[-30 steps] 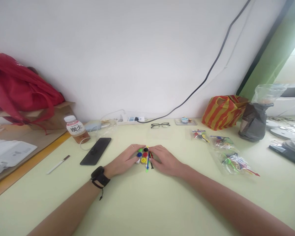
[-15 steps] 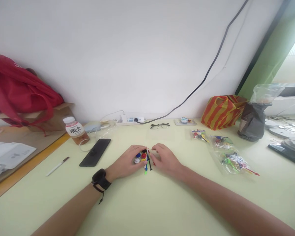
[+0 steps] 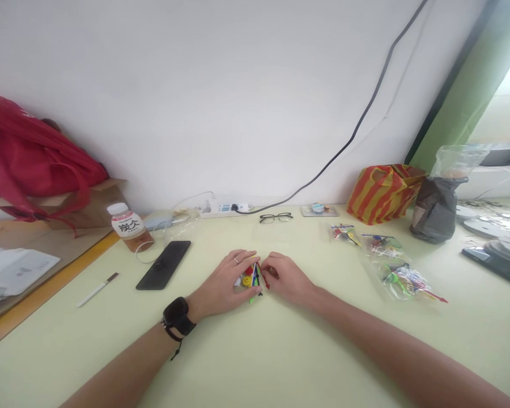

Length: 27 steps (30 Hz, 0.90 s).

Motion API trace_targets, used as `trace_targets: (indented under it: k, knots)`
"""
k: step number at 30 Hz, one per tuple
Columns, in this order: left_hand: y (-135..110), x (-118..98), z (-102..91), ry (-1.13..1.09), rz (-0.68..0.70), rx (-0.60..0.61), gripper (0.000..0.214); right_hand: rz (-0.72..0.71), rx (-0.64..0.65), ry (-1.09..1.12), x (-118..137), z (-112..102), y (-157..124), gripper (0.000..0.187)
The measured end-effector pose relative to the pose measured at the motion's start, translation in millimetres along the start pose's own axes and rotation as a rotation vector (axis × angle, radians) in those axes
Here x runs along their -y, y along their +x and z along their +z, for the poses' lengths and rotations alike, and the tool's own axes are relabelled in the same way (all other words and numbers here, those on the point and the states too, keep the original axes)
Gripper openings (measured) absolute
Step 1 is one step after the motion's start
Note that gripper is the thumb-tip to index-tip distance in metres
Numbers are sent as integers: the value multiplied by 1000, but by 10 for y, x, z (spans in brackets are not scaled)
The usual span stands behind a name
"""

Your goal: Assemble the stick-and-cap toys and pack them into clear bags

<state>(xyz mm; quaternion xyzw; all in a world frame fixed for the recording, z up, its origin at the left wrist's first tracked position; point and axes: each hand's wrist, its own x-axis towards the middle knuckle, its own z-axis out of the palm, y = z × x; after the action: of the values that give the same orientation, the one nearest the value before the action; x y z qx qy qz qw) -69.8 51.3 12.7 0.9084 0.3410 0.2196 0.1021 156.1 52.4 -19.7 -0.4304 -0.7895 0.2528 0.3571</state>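
Observation:
My left hand (image 3: 222, 288) curls around a small cluster of colourful plastic pieces, its thumb pressed along the near side and its fingers over the far side. Among them are a yellow disc (image 3: 246, 280), a partly covered red disc (image 3: 249, 271) and a white one (image 3: 238, 281). Thin clock-hand-like pointers (image 3: 255, 276) in blue, white and black stand at the right of the cluster, with a bit of green below. My right hand (image 3: 287, 277) is closed in a pinch at a red arrow-shaped pointer (image 3: 266, 281); the fingertips partly hide it.
Clear bags of similar parts (image 3: 403, 280) lie to the right, near a grey bag (image 3: 434, 209) and a striped bag (image 3: 385, 192). On the left are a black phone (image 3: 164, 265), a bottle (image 3: 130, 228) and a pen (image 3: 97, 289). Glasses (image 3: 276, 217) rest by the wall.
My right fingers have closed in from a looser pose to a pinch by the red pointer. My left fingers have reached further over the cluster, covering the blue disc.

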Motion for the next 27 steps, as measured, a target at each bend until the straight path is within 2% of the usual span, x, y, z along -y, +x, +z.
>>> trace_targets:
  k: [5, 10, 14, 20, 27]
  knots:
    - [-6, -8, -5, 0, 11, 17, 69, 46, -45, -67, 7, -41, -6, 19]
    - [-35, 43, -147, -21, 32, 103, 84, 70, -67, -200, 21, -69, -14, 19]
    - [-63, 92, -210, -46, 13, 155, 95, -22, -18, -245, 83, -44, -38, 21]
    - [-65, 134, -125, -77, -25, 110, 92, -180, 28, -183, 115, 4, -64, 18]
    - [-44, 158, -57, -81, -51, 63, 89, -208, 54, -127, 70, -33, -27, 15]
